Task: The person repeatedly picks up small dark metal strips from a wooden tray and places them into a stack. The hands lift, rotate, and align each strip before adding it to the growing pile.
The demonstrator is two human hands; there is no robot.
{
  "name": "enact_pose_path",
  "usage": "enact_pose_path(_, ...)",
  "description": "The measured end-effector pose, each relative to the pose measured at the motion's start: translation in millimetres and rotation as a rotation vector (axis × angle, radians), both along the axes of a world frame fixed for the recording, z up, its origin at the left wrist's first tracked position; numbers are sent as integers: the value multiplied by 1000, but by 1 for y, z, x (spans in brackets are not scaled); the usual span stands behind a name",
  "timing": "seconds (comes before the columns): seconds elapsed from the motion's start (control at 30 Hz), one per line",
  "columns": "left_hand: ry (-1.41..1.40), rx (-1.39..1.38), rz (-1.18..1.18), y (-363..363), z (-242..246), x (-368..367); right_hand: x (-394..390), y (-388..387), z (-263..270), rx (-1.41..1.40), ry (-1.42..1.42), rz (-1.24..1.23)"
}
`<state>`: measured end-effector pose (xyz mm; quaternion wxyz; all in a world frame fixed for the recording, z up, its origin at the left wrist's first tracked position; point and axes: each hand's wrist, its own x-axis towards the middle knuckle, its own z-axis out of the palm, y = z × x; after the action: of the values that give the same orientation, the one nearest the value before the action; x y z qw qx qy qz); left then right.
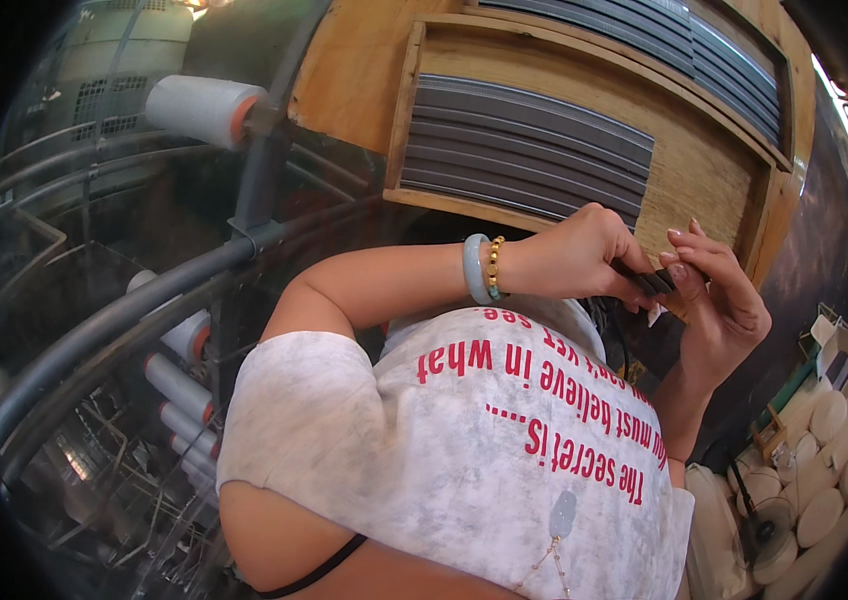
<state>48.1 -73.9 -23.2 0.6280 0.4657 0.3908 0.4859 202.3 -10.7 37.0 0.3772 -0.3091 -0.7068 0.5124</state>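
My left hand (600, 251), with a pale bangle and a gold bead bracelet at its wrist, pinches a small dark strip (658, 282) between thumb and fingers. From the other side, the thumb and fingertips of my right hand (720, 289) close on the strip's far end. A small white piece (655, 313) shows just below the strip; whether it is attached cannot be told. Both hands are held in front of my body, at the near edge of a wooden tray (469, 208). Inside that tray lies a row of dark grey strips (529, 150) with lighter edges.
Another wooden tray (788, 135) with similar strips (731, 67) lies beyond. To the left run a metal rail (123, 315) and a post with a white yarn cone (195, 109); more cones (177, 386) are below. At lower right are pale rounded bundles (821, 517) and a fan (767, 531).
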Motion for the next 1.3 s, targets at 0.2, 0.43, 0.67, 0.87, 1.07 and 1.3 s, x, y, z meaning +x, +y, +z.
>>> enact_pose_path(0.2,-93,-88,-34,-3,2,1,-7,3,9,-60,-29,67)
enact_pose_path(0.43,-36,-82,-131,0,5,1,-2,12,22,-43,33,-39)
enact_pose_path(0.67,-372,-449,-102,4,20,-15,31,36,39,-211,248,-196)
enact_pose_path(0.87,-344,-415,-148,8,24,-9,21,33,-1,-401,-11,-271)
enact_pose_path(1.07,-388,-348,-160,14,23,-1,10,28,-14,-405,34,-306)
enact_pose_path(1.3,-508,-458,-134,21,27,-3,3,26,-22,-466,81,-132)
